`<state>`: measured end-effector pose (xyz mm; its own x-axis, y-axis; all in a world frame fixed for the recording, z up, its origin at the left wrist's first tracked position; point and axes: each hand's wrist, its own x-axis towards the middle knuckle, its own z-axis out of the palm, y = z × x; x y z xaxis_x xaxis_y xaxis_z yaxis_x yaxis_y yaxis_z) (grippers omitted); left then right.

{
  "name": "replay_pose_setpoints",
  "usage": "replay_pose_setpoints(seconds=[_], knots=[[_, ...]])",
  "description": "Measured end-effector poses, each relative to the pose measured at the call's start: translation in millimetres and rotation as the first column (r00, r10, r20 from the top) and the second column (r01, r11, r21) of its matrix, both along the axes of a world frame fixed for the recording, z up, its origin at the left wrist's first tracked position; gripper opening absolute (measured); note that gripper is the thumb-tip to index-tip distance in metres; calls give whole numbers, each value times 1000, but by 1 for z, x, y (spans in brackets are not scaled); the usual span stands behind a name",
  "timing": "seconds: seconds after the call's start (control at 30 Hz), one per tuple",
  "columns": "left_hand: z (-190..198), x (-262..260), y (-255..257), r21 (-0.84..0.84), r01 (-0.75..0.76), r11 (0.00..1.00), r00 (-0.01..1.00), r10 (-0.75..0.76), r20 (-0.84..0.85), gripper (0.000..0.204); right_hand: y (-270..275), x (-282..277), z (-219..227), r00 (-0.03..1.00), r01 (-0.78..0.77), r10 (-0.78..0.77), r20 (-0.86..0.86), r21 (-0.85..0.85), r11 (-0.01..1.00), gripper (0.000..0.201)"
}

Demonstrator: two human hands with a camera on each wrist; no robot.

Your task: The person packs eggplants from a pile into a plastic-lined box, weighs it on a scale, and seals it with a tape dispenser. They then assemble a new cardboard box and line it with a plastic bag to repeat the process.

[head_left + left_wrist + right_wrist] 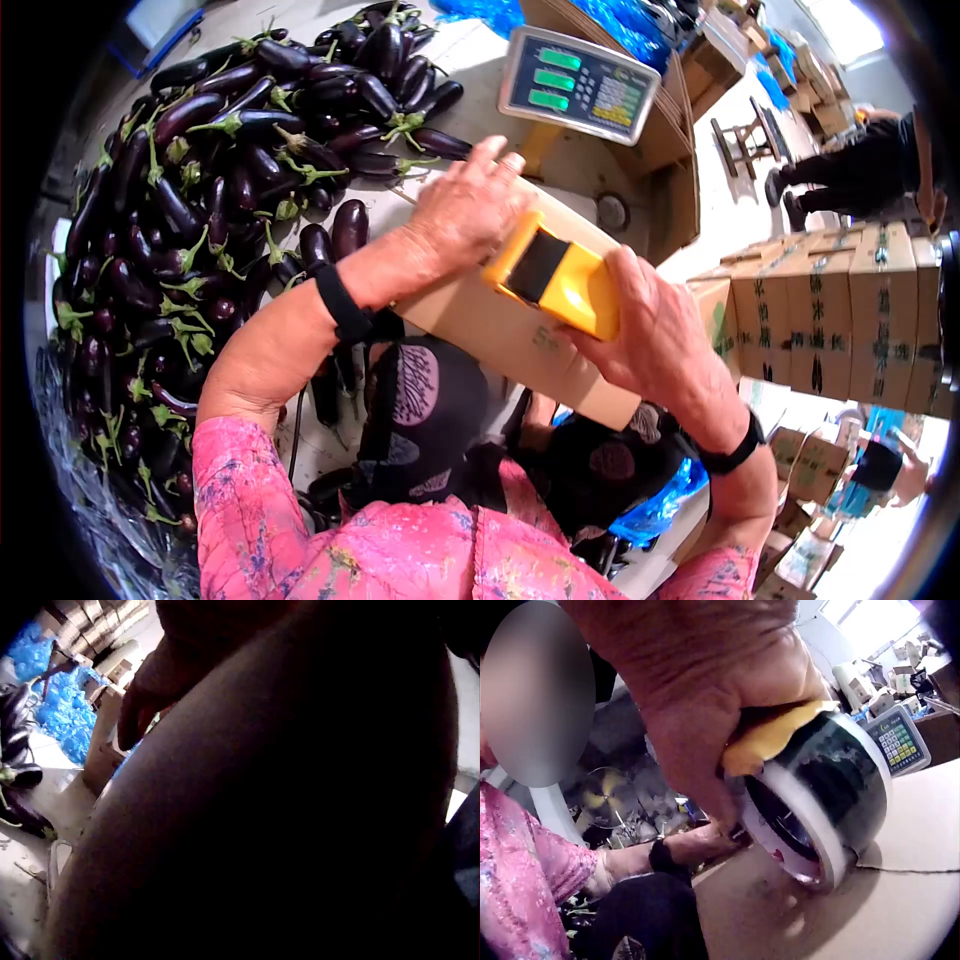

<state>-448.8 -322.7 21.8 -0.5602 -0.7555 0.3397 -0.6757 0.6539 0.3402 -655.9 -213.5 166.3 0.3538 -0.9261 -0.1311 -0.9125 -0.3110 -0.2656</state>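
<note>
A yellow tape dispenser (590,297) is gripped by my right hand (665,335) over a flat-topped cardboard box (470,325). Its wide roll of dark green packing tape (836,776) shows in the right wrist view, set against the box top by the seam. On the far left part of the box rests my left hand (470,215), its fingers extended towards the far edge, beside the dispenser's front end. In the left wrist view, the dark forearm and hand (161,682) cover most of the picture.
A big heap of eggplants (250,170) fills the left side. Behind the box stands a scale display (580,85) on a yellow post. Stacked cartons (830,310) stand at the right, with another person (860,165) beyond. Blue plastic (64,712) lies at the back.
</note>
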Motion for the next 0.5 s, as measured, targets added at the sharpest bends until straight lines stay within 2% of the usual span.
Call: replay_pose_setpoints(seconds=[0.03, 0.07, 0.1, 0.13, 0.17, 0.23, 0.27, 0.3, 0.37, 0.4, 0.5], knots=[[3, 1, 1, -57, 18, 998, 999, -16, 43, 29, 3, -4, 2, 1000, -8, 8, 19, 8, 1000, 55], [5, 2, 3, -105, 34, 994, 997, -26, 79, 27, 9, -9, 4, 999, -26, 26, -30, -12, 1000, 56], [15, 6, 4, -203, 97, 974, 985, -64, 160, 27, 20, -19, 6, 1000, 16, -16, -26, 3, 1000, 56], [15, 6, 8, -190, 51, 980, 986, -19, 163, 26, 29, -33, 9, 999, 45, -45, -24, 14, 999, 55], [15, 8, 7, -192, 68, 979, 976, -26, 214, 30, 38, -49, 12, 997, 71, -71, -21, 23, 997, 55], [13, 0, 6, 111, -152, 982, 988, 146, 58, 33, 65, -90, 12, 994, 91, -92, -52, -38, 995, 54], [19, 2, 11, -78, -49, 996, 984, 61, 169, 33, 78, -107, 12, 991, 119, -119, -59, -17, 993, 54], [32, -2, 13, 37, -89, 995, 960, 76, 271, 32, 91, -124, 10, 987, 149, -149, -65, 1, 989, 54], [31, -3, 10, 62, -87, 994, 974, 72, 213, 35, 108, -148, -7, 984, 178, -178, 7, -42, 983, 56], [26, -8, 8, 220, -239, 946, 971, 230, 68, 41, 113, -155, -15, 982, 186, -185, 35, -65, 980, 57], [22, -4, 6, 185, -216, 959, 976, 215, 23, 47, 123, -177, -38, 972, 222, -215, 95, -65, 973, 58]])
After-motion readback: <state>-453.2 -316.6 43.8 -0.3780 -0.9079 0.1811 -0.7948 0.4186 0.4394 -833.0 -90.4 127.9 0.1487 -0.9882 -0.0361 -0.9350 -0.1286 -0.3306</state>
